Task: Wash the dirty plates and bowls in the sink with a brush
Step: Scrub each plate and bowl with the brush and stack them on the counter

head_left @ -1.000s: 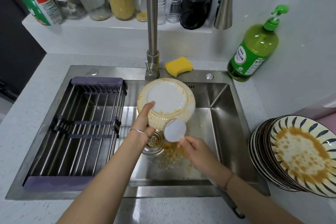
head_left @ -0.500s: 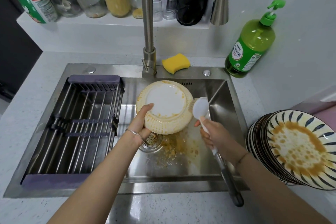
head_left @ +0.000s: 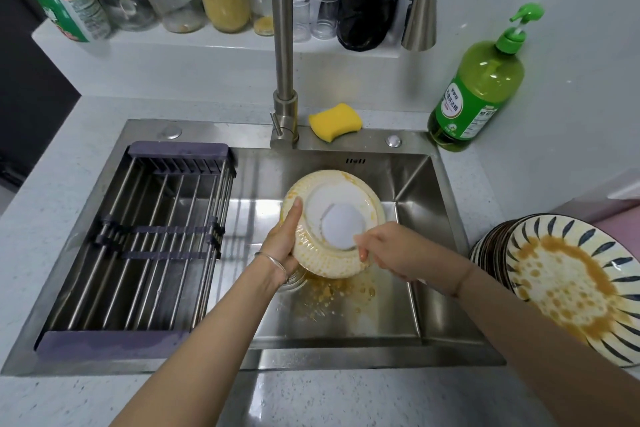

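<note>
Over the middle of the stainless steel sink, the person's left hand is gripping a cream, ribbed bowl by its left rim, thumb lying up along the outside and fingers tucked beneath. The bowl is turned bottom-up and tilted toward the person, its white base facing the camera and orange sauce streaking its wall. The right hand is closing its curled fingers round a brush with a round white head; the handle is hidden beneath the hand. The brush head is pressing flat against the bowl's base. A thin silver bracelet is circling the left wrist.

Orange sauce splatter is lying on the sink floor just below the bowl, around the mostly hidden drain. A steel-rod drying rack with purple ends is spanning the sink's left half. A tall steel tap is rising from the back rim, with a yellow sponge just beside its base.

On the pale speckled desk, a green pump bottle of dish soap is standing at the sink's back right corner. A stack of blue-striped plates is sitting to the right of the sink, the top one smeared with orange sauce. Jars and bottles are lining the white shelf behind the tap.
</note>
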`<state>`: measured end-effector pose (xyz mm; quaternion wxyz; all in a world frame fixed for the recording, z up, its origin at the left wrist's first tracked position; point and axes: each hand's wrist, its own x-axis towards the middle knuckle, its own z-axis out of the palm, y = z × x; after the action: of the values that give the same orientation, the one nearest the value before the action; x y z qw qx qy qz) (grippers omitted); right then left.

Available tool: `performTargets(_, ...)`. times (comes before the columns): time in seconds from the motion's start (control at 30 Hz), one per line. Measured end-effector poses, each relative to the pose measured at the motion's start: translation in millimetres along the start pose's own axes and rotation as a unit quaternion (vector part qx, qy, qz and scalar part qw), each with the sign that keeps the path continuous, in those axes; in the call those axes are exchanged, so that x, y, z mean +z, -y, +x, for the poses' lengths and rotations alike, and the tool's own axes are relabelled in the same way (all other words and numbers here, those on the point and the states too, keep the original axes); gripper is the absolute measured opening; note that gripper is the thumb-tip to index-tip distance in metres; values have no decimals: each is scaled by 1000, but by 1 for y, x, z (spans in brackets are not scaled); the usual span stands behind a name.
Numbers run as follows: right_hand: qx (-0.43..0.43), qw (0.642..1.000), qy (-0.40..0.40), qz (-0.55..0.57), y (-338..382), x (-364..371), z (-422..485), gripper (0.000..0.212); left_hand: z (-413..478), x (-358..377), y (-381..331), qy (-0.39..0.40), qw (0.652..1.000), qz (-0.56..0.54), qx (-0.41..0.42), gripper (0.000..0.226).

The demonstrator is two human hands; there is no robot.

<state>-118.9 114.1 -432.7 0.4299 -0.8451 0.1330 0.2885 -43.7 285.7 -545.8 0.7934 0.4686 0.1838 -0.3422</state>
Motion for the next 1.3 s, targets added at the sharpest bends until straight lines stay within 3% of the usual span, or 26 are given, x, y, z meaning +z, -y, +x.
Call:
performTargets(0.07, 20, 999, 20, -37, 9, 3, 9, 39, -1, 3, 4, 5, 1000, 14, -9, 70)
performTargets(0.23, 57, 997, -58, 15, 1, -15, 26, 38, -6, -5, 6, -2, 1000, 10, -6, 69)
performTargets(0.43, 59, 997, 57, 18, 1, 15, 9, 38, -4, -11, 0, 0, 1000, 17, 7, 76)
performTargets(0.53, 49, 998, -13, 44, 12, 6, 32, 40, -6, -8, 8, 18, 1000, 6, -14, 82)
performTargets(0.6, 68, 996, -36, 52, 10, -7, 37, 39, -9, -9, 7, 20, 1000, -13, -13, 60)
performTargets(0.67, 79, 997, -9, -4, 1, -10, 28, 36, -10, -13, 2, 15, 999, -34, -4, 46)
performTargets(0.8, 77, 995, 70, -8, 1, 19, 7, 36, -10, -17, -3, 11, 1000, -15, 5, 60)
performTargets(0.9, 50, 998, 23, 12, 13, 20, 26, 38, -9, -14, 6, 19, 1000, -8, -16, 68)
performTargets(1.0, 75, 995, -40, 50, 9, -2, 41, 40, -13, -14, 7, 15, 999, -30, -10, 55)
performTargets(1.1, 100, 995, -1, 0, -5, -4, 22, 38, -13, -19, 0, 22, 999, -47, -6, 44)
performTargets(1.23, 76, 994, 73, -8, 6, 22, 8, 37, -15, -16, -1, 29, 999, -14, -8, 61)
performTargets(1.3, 43, 998, 44, -23, 16, 21, 18, 36, -14, -15, 6, 32, 999, -12, -20, 66)
